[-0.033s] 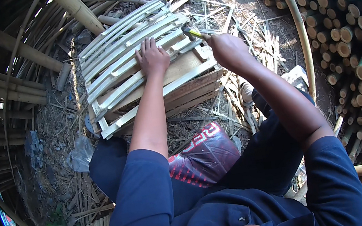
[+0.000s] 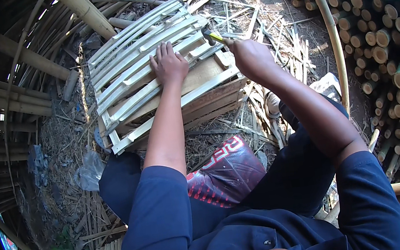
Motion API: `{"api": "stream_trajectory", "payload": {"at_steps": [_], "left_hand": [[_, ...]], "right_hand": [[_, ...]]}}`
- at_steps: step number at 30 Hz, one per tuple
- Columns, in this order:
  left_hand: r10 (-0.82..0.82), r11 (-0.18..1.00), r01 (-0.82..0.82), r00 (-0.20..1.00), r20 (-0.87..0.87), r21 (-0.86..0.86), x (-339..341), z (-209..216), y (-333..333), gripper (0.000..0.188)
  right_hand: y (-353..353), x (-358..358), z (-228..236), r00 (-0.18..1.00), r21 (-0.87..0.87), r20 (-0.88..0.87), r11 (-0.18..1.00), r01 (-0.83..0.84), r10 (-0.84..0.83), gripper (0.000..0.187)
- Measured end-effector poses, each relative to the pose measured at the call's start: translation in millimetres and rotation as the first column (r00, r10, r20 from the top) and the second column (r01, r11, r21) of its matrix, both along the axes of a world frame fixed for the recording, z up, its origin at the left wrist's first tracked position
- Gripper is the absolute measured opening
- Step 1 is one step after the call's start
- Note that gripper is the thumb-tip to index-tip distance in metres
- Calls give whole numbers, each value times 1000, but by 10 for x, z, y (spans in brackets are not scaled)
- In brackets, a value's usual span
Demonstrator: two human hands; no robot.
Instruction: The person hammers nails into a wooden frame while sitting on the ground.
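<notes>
Across the crate (image 2: 214, 99), slats (image 2: 127, 82) already lay in rows with one wide gap uncovered, left hand (image 2: 170, 67) spread flat, gripping nothing, right hand's (image 2: 253, 60) fingers closed round a hammer (image 2: 216, 36).

The ground (image 2: 65, 137) in front of me is littered with bamboo strips (image 2: 299, 56). On it stands my slatted crate (image 2: 129, 84); a plastic bag (image 2: 88, 171) lies near its left corner, my shoe (image 2: 273, 104) rests to its right.

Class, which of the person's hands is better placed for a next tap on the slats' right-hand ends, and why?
Probably the right hand: it holds the hammer near those ends. The left hand rests spread on the slats.
</notes>
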State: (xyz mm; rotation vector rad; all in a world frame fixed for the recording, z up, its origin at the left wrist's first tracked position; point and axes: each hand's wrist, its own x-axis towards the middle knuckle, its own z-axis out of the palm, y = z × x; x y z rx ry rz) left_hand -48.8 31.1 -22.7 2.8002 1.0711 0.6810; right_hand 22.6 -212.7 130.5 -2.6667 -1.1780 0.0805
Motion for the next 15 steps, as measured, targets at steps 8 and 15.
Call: {"api": "stream_trajectory", "payload": {"at_steps": [8, 15], "left_hand": [[-3, 1000, 3, 998, -58, 10, -15, -8, -9, 62], [-10, 999, 3, 987, -159, -45, -35, 55, 47, 64]], "right_hand": [[-4, -41, 111, 990, 61, 113, 994, -88, 81, 46], [2, -114, 218, 993, 102, 77, 990, -95, 88, 51]]}}
